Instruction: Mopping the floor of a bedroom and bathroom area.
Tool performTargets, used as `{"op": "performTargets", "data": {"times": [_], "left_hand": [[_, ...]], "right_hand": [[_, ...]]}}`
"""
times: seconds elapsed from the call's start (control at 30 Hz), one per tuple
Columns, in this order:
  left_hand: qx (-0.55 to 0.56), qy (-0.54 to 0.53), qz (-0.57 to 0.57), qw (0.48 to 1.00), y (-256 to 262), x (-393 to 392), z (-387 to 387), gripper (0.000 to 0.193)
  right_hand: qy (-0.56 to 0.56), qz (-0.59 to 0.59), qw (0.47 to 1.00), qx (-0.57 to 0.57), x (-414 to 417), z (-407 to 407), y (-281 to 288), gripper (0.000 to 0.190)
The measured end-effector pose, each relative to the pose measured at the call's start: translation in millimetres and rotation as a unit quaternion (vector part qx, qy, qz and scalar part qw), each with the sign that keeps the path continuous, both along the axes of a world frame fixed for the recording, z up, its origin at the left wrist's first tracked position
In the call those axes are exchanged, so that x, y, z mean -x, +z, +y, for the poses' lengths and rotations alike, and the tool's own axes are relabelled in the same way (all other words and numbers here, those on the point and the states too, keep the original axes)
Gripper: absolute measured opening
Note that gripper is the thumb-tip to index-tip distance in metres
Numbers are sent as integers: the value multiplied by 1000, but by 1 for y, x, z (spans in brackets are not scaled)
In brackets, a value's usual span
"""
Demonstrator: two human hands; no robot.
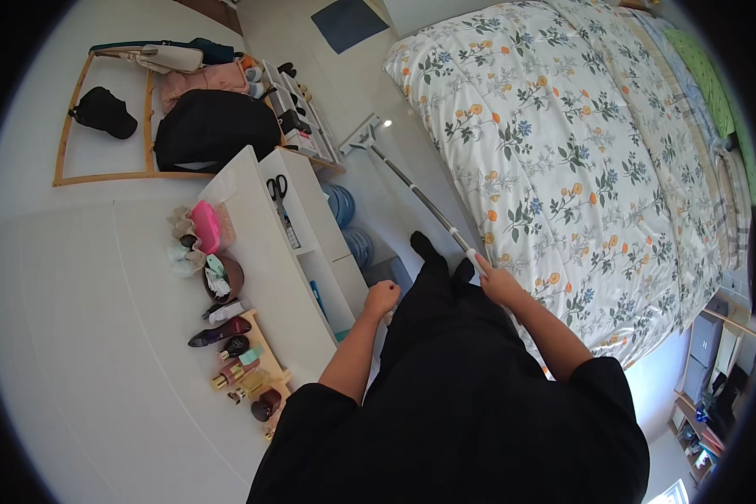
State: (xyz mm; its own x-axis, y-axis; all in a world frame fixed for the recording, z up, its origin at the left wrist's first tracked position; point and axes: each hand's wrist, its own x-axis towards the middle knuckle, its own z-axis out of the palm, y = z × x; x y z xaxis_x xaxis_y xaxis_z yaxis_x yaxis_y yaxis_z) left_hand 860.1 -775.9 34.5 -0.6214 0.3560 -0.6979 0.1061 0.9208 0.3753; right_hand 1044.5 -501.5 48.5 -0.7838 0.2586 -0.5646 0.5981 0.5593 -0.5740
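My right hand [501, 286] grips the white handle end of a flat mop [421, 196] beside the bed. The mop's metal pole slants away from me, and its wide head [360, 135] rests on the pale floor [387, 167] between the bed and a shelf. My left hand [383, 297] is curled closed near the front of a white cabinet [271, 264], with nothing visible in it. A floral quilt [542, 138] covers the bed to my right. My feet in black socks [427, 246] stand just short of the pole's near end.
Perfume bottles [252, 380] and a pink container [206, 227] line the cabinet top. Scissors [278, 195] lie in its open compartment. Blue round objects [339, 205] stand on the floor by the cabinet. A wooden rack [150, 126] holds bags and a cap. A dark mat [349, 24] lies farther off.
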Motion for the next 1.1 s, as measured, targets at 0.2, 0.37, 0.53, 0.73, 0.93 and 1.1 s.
{"op": "performTargets", "data": {"times": [0.2, 0.37, 0.53, 0.73, 0.93, 1.1], "left_hand": [[-25, -13, -11, 1000, -11, -21, 3, 29], [-13, -41, -20, 999, -18, -28, 2, 31], [3, -61, -26, 998, -20, -26, 1, 31], [13, -79, -13, 997, -11, -24, 19, 30], [-19, -109, -8, 994, -20, -26, 38, 30], [-40, -122, -13, 992, -21, -22, 42, 30]], "right_hand": [[52, -137, 989, 17, -169, 23, 44, 65], [30, -153, 988, 23, -231, 10, 67, 63], [37, -128, 991, 9, -163, -7, 41, 63], [22, -163, 986, -13, -187, 10, 78, 59], [-64, -304, 951, -15, -350, -65, 129, 54], [-108, -281, 954, 9, -345, -95, 124, 59]]}}
